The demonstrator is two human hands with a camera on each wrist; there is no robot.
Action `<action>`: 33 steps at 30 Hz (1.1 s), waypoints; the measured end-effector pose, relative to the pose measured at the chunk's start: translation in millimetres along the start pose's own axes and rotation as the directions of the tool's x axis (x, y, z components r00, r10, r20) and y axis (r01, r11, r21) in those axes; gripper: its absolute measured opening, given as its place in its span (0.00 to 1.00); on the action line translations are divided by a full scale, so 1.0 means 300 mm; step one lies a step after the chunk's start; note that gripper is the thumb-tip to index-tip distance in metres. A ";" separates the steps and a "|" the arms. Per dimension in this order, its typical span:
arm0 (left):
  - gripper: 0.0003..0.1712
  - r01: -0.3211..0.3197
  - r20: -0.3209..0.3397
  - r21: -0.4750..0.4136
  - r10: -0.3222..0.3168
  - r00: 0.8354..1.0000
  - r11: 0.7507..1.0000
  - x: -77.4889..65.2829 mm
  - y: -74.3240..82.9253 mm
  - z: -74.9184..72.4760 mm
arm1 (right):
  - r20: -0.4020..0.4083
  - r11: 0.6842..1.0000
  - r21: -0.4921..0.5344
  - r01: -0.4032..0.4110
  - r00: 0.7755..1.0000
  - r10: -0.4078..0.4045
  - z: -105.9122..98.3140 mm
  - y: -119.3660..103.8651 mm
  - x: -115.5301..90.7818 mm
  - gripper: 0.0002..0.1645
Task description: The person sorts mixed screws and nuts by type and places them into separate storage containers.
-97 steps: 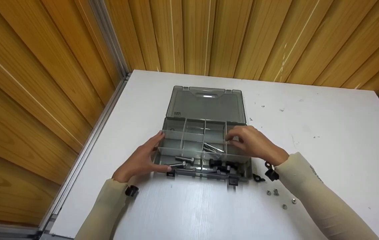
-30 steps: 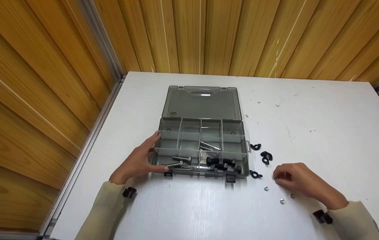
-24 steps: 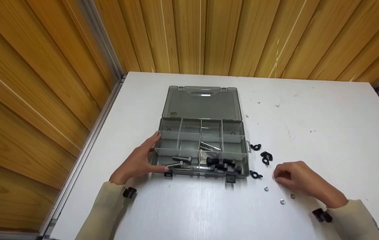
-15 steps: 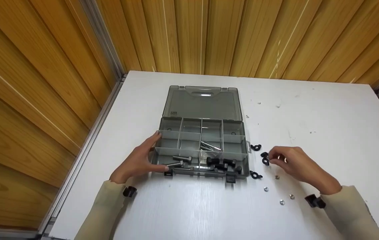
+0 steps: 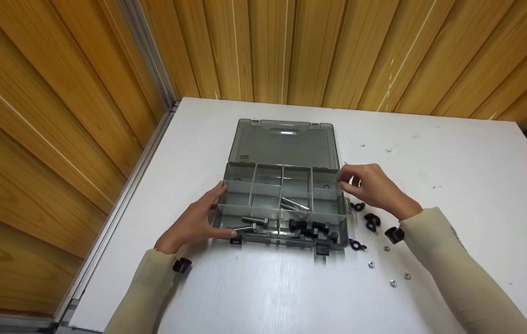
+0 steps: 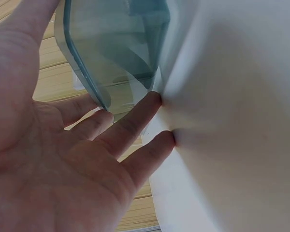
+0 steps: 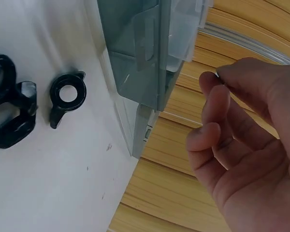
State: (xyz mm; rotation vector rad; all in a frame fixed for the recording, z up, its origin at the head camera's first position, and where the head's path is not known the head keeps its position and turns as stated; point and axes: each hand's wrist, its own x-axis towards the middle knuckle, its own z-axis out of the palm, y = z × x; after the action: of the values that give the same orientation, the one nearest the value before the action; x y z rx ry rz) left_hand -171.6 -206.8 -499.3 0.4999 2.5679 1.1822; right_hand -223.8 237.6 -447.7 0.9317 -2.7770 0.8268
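Note:
A smoky grey compartment box [image 5: 263,213] lies with its lid [image 5: 286,144] folded back. My left hand [image 5: 194,223] spans the box's left side, fingers [image 6: 130,123] fairly straight, thumb at the front edge. In the right wrist view my right hand [image 7: 246,125] pinches a tiny, mostly hidden metal piece [image 7: 217,74], apparently a small nut, between thumb and forefinger. The head view has that hand over the right wall, by the back right compartment [image 5: 326,178]. Silver bolts [image 5: 256,220] and black bolts [image 5: 309,227] fill the front compartments; long metal pins [image 5: 295,204] lie in a middle one.
Several black wing nuts [image 5: 372,221] lie right of the box, one wing nut [image 7: 67,94] close to its wall. Several small metal nuts [image 5: 393,283] are scattered nearer the right forearm. Wood-patterned panels [image 5: 319,55] border the white table [image 5: 453,176] at the back and left.
My right hand has gone from the loose nuts, past the wing nuts, up and left to the box's right wall. One fewer nut lies loose than 3.2 seconds ago. The left hand has stayed in place.

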 end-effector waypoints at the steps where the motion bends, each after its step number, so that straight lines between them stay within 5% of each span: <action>1: 0.73 -0.001 0.000 0.000 0.001 1.000 1.000 0.001 0.001 -0.001 | 0.012 1.000 -0.002 -0.006 1.000 0.006 0.006 0.001 0.012 0.07; 19: 0.73 0.008 -0.005 0.030 -0.008 1.000 1.000 0.009 0.002 0.005 | 0.056 0.991 -0.038 -0.132 0.989 0.134 0.052 0.002 0.054 0.11; 33: 0.73 -0.033 -0.008 0.014 0.033 0.999 0.999 0.005 0.005 0.002 | -0.066 1.000 -0.009 0.000 0.998 0.000 0.041 0.040 -0.046 0.11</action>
State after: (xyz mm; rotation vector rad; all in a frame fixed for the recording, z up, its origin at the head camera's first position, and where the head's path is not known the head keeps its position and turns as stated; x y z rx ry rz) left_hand -172.4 -205.0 -498.6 0.5429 2.5865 1.1802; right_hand -218.5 246.3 -467.4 0.8861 -2.7222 0.8285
